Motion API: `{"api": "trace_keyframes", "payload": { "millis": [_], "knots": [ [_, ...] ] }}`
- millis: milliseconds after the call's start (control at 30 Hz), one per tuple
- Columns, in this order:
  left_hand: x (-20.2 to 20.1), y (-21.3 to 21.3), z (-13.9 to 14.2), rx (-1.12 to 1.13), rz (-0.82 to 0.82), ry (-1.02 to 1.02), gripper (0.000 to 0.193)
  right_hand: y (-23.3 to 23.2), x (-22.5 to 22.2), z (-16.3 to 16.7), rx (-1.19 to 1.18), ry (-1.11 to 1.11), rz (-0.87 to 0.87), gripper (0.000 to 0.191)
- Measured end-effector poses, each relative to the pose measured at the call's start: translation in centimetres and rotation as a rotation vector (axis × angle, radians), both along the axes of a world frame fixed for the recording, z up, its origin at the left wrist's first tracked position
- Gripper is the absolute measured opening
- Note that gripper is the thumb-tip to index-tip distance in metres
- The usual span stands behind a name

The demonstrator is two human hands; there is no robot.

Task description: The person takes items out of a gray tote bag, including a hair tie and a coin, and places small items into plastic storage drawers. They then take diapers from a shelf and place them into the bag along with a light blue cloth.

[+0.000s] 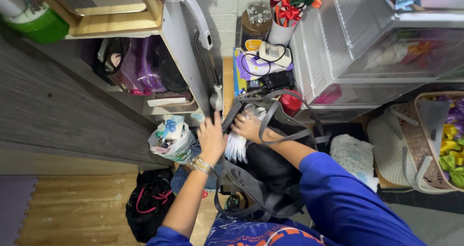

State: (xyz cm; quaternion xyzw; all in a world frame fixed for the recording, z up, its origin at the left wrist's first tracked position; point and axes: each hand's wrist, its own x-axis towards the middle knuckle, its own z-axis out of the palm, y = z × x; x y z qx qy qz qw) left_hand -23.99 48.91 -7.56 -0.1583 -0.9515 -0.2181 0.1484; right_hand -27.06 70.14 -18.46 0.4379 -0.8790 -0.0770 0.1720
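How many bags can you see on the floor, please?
3: a grey bag under both hands, a black bag at lower left, a plastic bag beside the shelf. Others may be hidden.

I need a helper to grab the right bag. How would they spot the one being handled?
Below the clear plastic drawer unit, the dark grey bag gapes open on the floor. Both hands reach into it; unlike the black backpack beside it, it has long grey straps.

Open dark grey tote bag [270, 178] with long straps, white bundle [237, 147] at its mouth.

right hand's [247, 126] fingertips hidden — grey bag [270, 178] bottom hidden
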Motion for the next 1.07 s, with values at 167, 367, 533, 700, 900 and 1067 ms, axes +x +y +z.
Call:
{"api": "trace_keyframes", "payload": {
  "millis": [167,367,533,700,900,1067],
  "knots": [
    [2.6,4.2,-4.2,-0.361,-0.496,-0.206,0.009,1.7,1.0,2.0,-0.037,-0.010,-0.128,0.062],
    [1.2,6.2,-12.8,-0.494,-0.351,-0.340,0.021,3.3,4.9,8.8,-0.016,-0.189,-0.253,0.066],
    [-1.1,5.1,-12.8,-0.566,-0.417,-0.365,0.023,7.2,14.7,14.7,-0.368,-1.261,-0.219,0.054],
    [-2.0,4.6,-10.3,-0.456,-0.439,-0.602,0.030,21.8,28.1,14.2,-1.978,-0.825,-0.352,0.033],
    [-2.6,4.7,-8.3,-0.419,-0.477,-0.706,0.038,29.0,33.6,1.2,-1.459,-0.109,-1.473,0.019],
    [-2.1,5.3,-8.3,-0.449,-0.423,-0.745,0.040,26.0,32.9,-1.5,-1.125,-0.370,-1.754,0.072]
  ]
}}
